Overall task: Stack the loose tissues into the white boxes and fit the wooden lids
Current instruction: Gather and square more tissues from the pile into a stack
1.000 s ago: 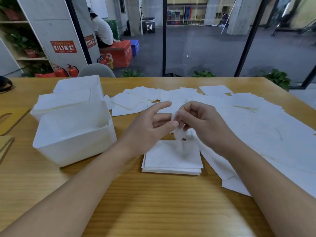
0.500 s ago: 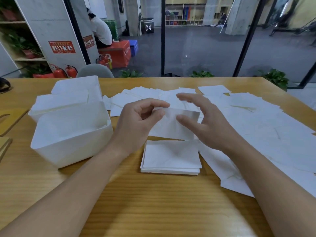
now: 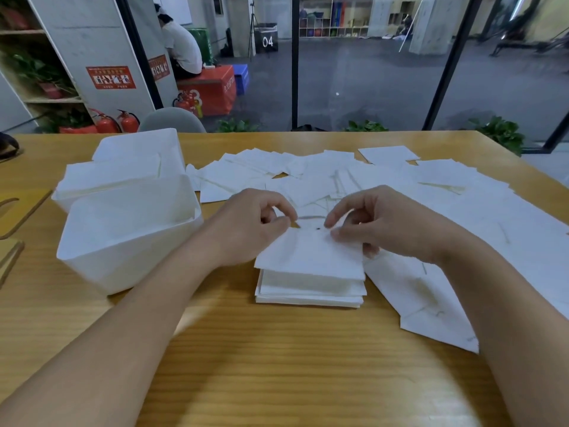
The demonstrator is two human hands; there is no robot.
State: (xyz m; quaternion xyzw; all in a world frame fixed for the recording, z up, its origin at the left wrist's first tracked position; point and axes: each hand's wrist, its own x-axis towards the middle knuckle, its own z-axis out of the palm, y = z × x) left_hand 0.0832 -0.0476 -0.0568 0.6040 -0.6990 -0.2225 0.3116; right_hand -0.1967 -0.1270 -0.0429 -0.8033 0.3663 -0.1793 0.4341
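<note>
In the head view, the left hand (image 3: 249, 223) and the right hand (image 3: 378, 223) both hold one folded tissue (image 3: 311, 257) by its far edge, each pinching it between curled fingertips and thumb, the left at the far-left corner and the right at the far-right corner. The sheet slopes down from the fingers toward the person, and its near edge lies over the tissue stack (image 3: 309, 289), which sits squarely on the wooden table (image 3: 277, 365) just below and nearer than both sets of fingers. Beyond the fingers and off to their right, loose tissues (image 3: 415, 192) lie spread in an overlapping sheet across the tabletop, reaching past the right wrist to the near right. To the left of the left hand's fingers stands a white box (image 3: 129, 238), open at the top, its near wall close beside the left forearm. Behind it, farther left, a second white box (image 3: 123, 167) holds tissues up to near its rim. At the far left edge, well apart from the fingers, parts of wooden lids (image 3: 12, 217) show on the table.
</note>
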